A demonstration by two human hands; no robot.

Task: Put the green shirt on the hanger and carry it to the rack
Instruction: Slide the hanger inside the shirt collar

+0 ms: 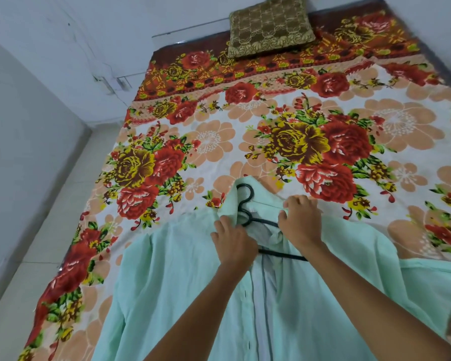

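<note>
Green shirt [180,282] spread open on bed [323,113], collar away from body. Black hanger [248,204] inside neck opening, hook pointing up the bed. Left hand [235,243] and right hand [301,225] pinching collar either side of hook; right nearer the hanger's exposed arm.

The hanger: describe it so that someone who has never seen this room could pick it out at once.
Start from the bed with the floral bedsheet and go to its near edge, where the green shirt lies spread open. At the shirt's collar, between the left hand and the right hand, lies the hanger. It is thin, dark and curved, the only hard thing among the fabrics, with its hook over the collar.
</note>
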